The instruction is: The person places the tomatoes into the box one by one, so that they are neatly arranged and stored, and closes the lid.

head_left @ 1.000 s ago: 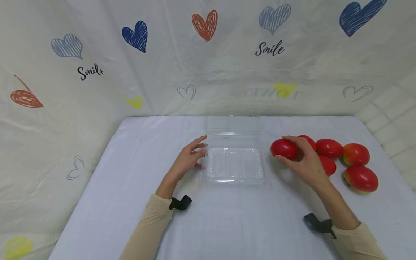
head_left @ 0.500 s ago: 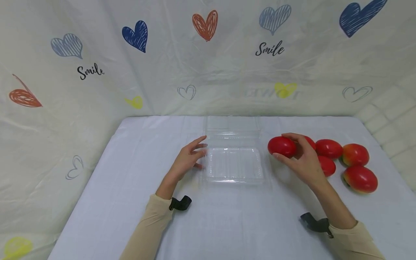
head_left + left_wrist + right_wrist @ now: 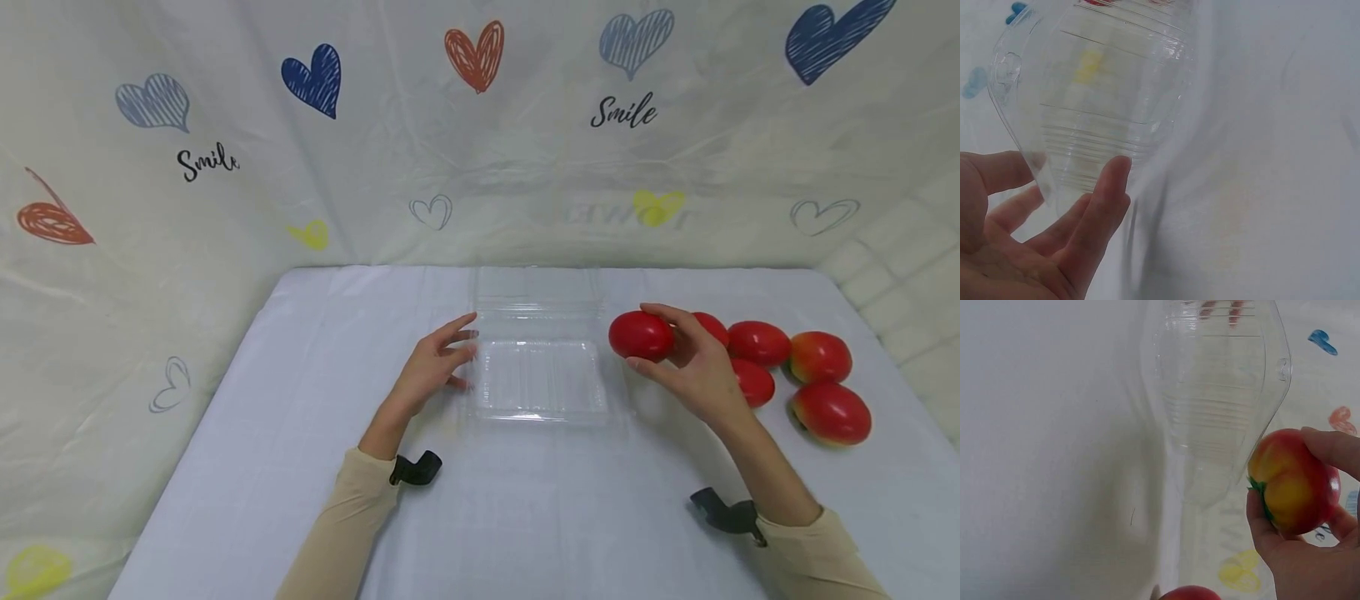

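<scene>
A clear plastic clamshell box (image 3: 540,379) lies with its lid raised in the middle of the table. At its left side is my left hand (image 3: 433,367), fingers spread and fairly straight; in the left wrist view the fingertips (image 3: 1119,167) reach the box's edge. My right hand (image 3: 697,367) grips a red-and-yellow oval fruit (image 3: 642,336) between thumb and fingers, above the table just right of the box. The right wrist view shows the fruit's yellow end and small green stem leaves (image 3: 1262,487). Nothing lies inside the box.
Several similar red fruits lie at the right, including one red fruit (image 3: 832,413) nearest the front and another red fruit (image 3: 759,343) farther back. A white cloth (image 3: 510,517) covers the table. A curtain with printed hearts (image 3: 472,57) hangs behind.
My right hand has carried the fruit a little to the left and upward, closer to the box. My left hand has stayed in place.
</scene>
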### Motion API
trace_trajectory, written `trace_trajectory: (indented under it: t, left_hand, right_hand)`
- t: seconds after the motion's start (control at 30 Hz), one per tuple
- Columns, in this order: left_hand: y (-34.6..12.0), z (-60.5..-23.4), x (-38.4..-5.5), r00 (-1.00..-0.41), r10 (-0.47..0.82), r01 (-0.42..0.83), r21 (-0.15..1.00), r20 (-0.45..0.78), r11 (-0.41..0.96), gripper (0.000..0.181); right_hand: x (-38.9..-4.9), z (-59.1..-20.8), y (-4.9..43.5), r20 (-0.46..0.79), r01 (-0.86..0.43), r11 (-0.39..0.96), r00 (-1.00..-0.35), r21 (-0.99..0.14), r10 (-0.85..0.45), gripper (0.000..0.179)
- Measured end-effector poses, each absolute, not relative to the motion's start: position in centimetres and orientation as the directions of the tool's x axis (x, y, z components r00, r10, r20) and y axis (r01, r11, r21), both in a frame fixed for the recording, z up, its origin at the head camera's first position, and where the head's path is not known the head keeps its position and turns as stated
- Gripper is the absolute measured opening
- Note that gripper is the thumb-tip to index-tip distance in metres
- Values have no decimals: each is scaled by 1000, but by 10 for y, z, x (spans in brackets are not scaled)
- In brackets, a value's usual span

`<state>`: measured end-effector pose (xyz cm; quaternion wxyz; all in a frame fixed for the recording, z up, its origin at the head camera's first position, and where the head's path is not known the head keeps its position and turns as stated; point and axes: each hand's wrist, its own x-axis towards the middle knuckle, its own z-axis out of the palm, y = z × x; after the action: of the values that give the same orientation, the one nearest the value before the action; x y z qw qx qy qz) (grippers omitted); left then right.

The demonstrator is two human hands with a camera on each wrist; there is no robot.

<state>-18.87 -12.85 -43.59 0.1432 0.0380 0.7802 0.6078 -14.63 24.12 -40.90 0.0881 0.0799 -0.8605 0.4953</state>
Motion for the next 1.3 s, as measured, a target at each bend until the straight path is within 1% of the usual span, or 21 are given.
trace_trajectory:
  t: [0.2, 0.53, 0.77, 0.9, 1.1, 1.2, 1.3]
  left_hand:
    - [-129, -436, -190, -953, 243, -120, 962, -181, 246, 57]
    - [-128, -435, -189, -955, 236, -119, 963, -178, 241, 57]
    - [-128, -437, -189, -956, 227, -129, 962, -186, 242, 57]
    - [-128, -438, -189, -956, 227, -129, 963, -184, 238, 57]
    - [-128, -438, -188, -954, 227, -141, 961, -196, 239, 57]
    - [-128, -438, -189, -953, 230, -141, 961, -196, 237, 57]
    - [-128, -437, -190, -953, 234, -140, 963, -195, 231, 57]
  right_hand:
    - [-147, -407, 239, 221, -227, 480, -973, -847, -69, 83]
    - [-150, -407, 234, 240, -261, 450, -965, -854, -105, 87]
    - [-155, -405, 227, 246, -265, 422, -964, -867, -101, 84]
    - [-157, -404, 225, 232, -255, 455, -967, -853, -106, 82]
    - [-160, -401, 219, 198, -228, 551, -974, -803, -114, 87]
    - [-163, -398, 215, 185, -220, 557, -975, -801, -120, 88]
    - [-166, -396, 209, 180, -225, 531, -974, -817, -137, 89]
